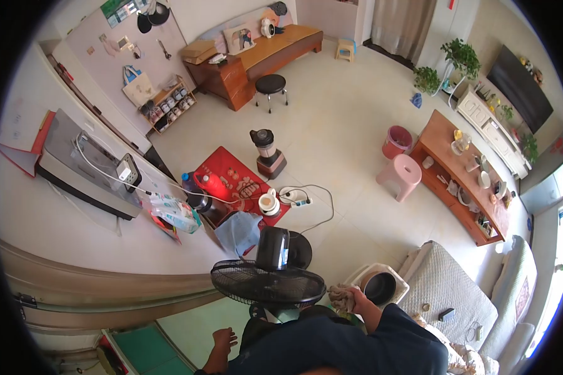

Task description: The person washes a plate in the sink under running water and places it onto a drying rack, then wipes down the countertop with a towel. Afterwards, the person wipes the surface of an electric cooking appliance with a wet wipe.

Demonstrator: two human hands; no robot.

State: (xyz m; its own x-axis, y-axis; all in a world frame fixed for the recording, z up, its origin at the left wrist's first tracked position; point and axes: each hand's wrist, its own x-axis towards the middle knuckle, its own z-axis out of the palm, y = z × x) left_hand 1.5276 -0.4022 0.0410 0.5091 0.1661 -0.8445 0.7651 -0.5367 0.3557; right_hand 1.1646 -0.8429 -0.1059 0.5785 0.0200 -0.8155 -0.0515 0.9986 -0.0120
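My right hand (360, 301) is closed round a crumpled grey-brown cloth (340, 298), which hangs beside a white tub (399, 282). Hanging low at my other side, my left hand (226, 339) holds nothing, and its fingers are loosely apart. Right in front of my body stands a black electric fan (268, 284), seen from above with its wire guard and motor housing. Its round base (301, 250) shows behind the housing. Neither hand touches the fan. A dark round pot (379, 287) sits in the white tub, near my right hand.
A red mat (222, 164) holds bottles and a white mug (269, 204); a blender (269, 155) stands beside it. Cables (331, 209) run over the floor. To the right are a pink stool (400, 177), a bucket (396, 142), a wooden table (441, 134) and a quilted sofa (447, 281).
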